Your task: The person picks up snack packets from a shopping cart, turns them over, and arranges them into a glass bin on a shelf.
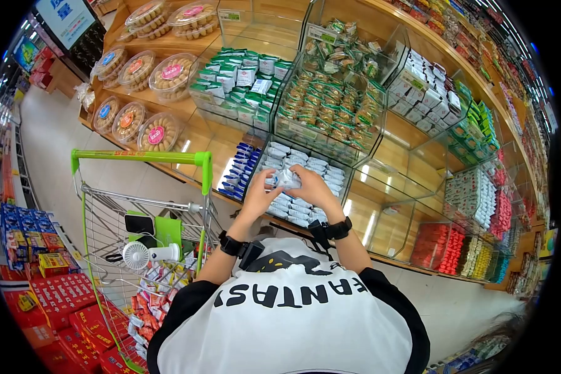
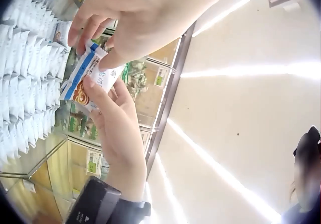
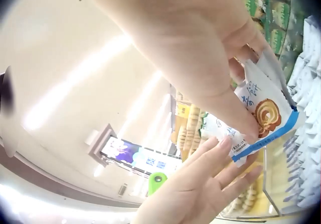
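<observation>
A small white packet [image 1: 287,179] with a blue edge and a round biscuit picture is held between both hands, above a bin of similar white packets [image 1: 299,210]. My left hand [image 1: 260,193] pinches one side of the packet, and my right hand [image 1: 311,187] grips the other. In the left wrist view, the left hand [image 2: 135,18] is above the packet [image 2: 90,78] and the right hand [image 2: 115,128] below it. The right wrist view shows the right thumb across the printed face of the packet [image 3: 268,111], with the left hand's fingers [image 3: 215,156] at its lower edge.
A green-handled shopping cart [image 1: 143,156] stands at the left, with a white fan [image 1: 136,255] and wrapped items inside. Clear bins of green packets [image 1: 246,78] and other snacks line the wooden shelf, with round biscuit tubs [image 1: 171,71] at the upper left.
</observation>
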`<action>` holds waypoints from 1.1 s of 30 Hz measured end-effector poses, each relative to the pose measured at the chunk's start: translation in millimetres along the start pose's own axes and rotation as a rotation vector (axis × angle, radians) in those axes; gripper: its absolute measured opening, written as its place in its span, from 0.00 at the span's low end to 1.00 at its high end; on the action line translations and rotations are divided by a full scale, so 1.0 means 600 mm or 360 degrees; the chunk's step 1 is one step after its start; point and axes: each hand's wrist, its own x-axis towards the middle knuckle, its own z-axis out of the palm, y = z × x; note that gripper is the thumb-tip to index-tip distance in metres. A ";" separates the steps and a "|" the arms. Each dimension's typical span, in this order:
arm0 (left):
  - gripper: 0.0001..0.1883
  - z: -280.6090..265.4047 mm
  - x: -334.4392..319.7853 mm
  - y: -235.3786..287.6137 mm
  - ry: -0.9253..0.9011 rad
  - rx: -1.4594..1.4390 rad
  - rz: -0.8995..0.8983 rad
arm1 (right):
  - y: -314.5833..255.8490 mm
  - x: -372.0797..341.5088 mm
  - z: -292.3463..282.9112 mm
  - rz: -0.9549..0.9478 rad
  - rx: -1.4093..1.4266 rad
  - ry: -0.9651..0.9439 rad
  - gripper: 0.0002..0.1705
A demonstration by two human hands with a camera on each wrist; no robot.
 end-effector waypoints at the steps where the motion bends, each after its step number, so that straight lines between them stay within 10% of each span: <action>1: 0.27 0.002 0.001 -0.014 0.0016 -0.0071 -0.0092 | 0.013 0.009 0.008 0.0023 -0.0056 0.0024 0.32; 33: 0.13 0.032 0.026 -0.116 -0.0059 -0.0386 -0.0284 | 0.128 0.159 0.120 -0.0290 -0.0198 0.0582 0.25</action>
